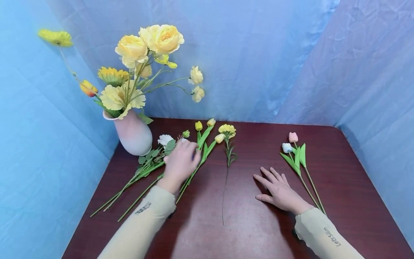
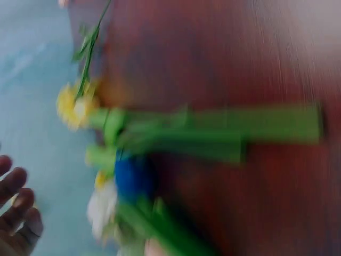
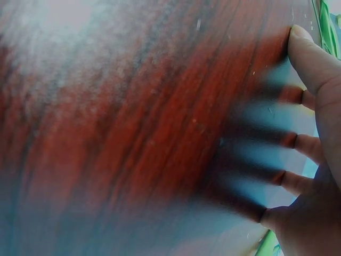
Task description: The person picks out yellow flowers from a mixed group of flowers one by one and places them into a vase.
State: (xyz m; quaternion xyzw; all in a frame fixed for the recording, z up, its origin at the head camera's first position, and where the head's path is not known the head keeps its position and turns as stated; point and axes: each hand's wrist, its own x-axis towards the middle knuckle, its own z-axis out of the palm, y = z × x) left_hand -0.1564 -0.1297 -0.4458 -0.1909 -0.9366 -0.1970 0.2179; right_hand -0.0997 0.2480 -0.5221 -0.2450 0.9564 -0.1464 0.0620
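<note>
In the head view my left hand (image 1: 182,162) is over the flowers at the table's left, between a white flower (image 1: 165,140) with leafy stems and the yellow tulips (image 1: 198,126). Its fingers (image 2: 13,210) look loosely bent in the blurred left wrist view, with nothing seen between them. A dark blue object (image 2: 134,176) lies among the green stems there; its kind is unclear. My right hand (image 1: 279,190) has its fingers spread, palm down at the tabletop, left of a pink tulip (image 1: 293,137) and a pale blue tulip (image 1: 286,148).
A pink-and-white vase (image 1: 133,133) holding several yellow flowers stands at the back left. One yellow carnation (image 1: 228,131) with a long thin stem lies mid-table. Blue cloth (image 1: 242,72) hangs behind and beside the dark red wooden table (image 1: 252,237).
</note>
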